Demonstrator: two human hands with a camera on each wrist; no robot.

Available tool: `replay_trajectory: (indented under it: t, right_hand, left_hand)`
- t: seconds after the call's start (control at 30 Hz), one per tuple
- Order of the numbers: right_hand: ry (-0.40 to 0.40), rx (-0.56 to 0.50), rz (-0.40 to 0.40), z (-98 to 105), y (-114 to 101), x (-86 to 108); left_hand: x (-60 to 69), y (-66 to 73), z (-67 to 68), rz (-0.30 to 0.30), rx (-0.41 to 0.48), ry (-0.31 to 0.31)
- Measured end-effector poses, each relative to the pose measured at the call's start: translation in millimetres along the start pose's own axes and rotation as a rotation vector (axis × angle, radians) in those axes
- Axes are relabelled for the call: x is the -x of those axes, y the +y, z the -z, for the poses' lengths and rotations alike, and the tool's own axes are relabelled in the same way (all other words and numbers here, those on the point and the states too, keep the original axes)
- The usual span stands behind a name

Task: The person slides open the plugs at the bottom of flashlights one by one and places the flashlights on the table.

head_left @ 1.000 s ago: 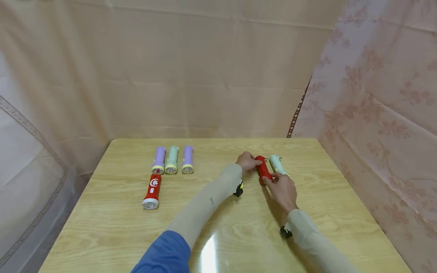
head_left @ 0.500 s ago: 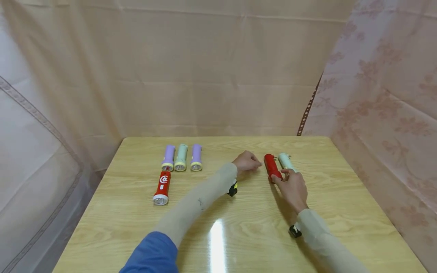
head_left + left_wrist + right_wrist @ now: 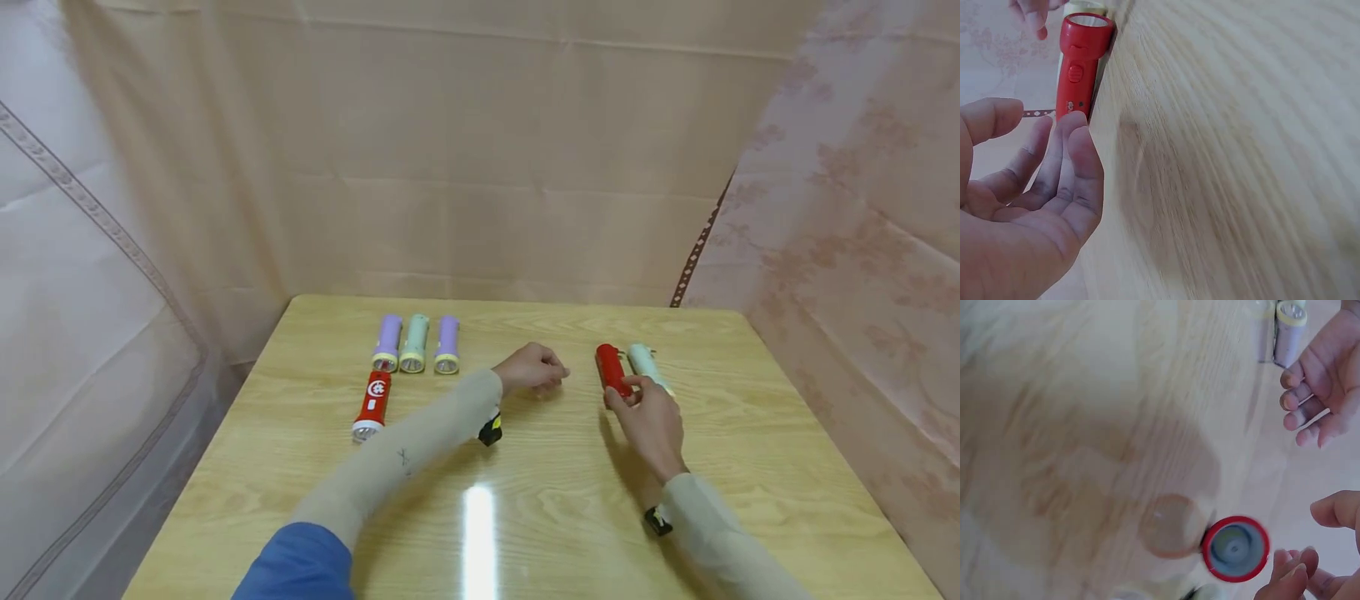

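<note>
A red flashlight (image 3: 611, 365) lies on the table beside a pale green flashlight (image 3: 644, 361), its lens end toward me. Around that lens end is my right hand (image 3: 651, 422), thumb and fingers spread. The right wrist view shows its fingertips (image 3: 1297, 565) a little apart from the red rim (image 3: 1235, 549). My left hand (image 3: 531, 367) hovers left of the red flashlight, its fingers loosely bent and holding nothing. In the left wrist view the red flashlight (image 3: 1077, 78) stands beyond those fingers, mostly covering the pale green one.
Farther left, a purple flashlight (image 3: 388, 340), a green one (image 3: 414, 342) and another purple one (image 3: 447, 342) form a row. A red flashlight with a white rim (image 3: 372, 405) lies in front of them. Behind the wooden table (image 3: 525, 533) hangs a beige curtain (image 3: 480, 167).
My left hand has let go of the red flashlight and drawn back to the left. My right hand's fingers have loosened from its lens end. The head view has turned slightly left.
</note>
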State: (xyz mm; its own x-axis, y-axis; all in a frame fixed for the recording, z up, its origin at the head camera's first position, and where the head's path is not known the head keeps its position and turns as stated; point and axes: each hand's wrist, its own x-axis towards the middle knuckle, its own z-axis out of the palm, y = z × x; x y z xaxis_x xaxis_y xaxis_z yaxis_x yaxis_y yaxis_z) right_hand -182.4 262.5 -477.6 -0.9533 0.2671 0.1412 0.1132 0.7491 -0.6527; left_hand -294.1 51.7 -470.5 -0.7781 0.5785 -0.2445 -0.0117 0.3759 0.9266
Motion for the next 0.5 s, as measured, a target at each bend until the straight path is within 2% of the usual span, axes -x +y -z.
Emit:
replay_trajectory:
  t: [0.13, 0.2, 0.37, 0.5]
  right_hand:
    - [0.012, 0.032, 0.109, -5, -7, 5.1]
    - [-0.001, 0.034, 0.136, -7, -11, 7.3]
    - [-0.074, 0.016, 0.148, -11, -17, 12.7]
    - [-0.141, 0.017, 0.138, -12, -22, 19.1]
  left_hand:
    - [13.3, -1.2, 4.2, -0.013, 0.012, -0.019]
    - [20.8, -2.6, 6.7, -0.017, 0.015, -0.038]
    - [41.5, -7.3, 12.2, -0.033, 0.025, -0.082]
    - [53.2, -12.6, 15.1, -0.038, 0.040, -0.086]
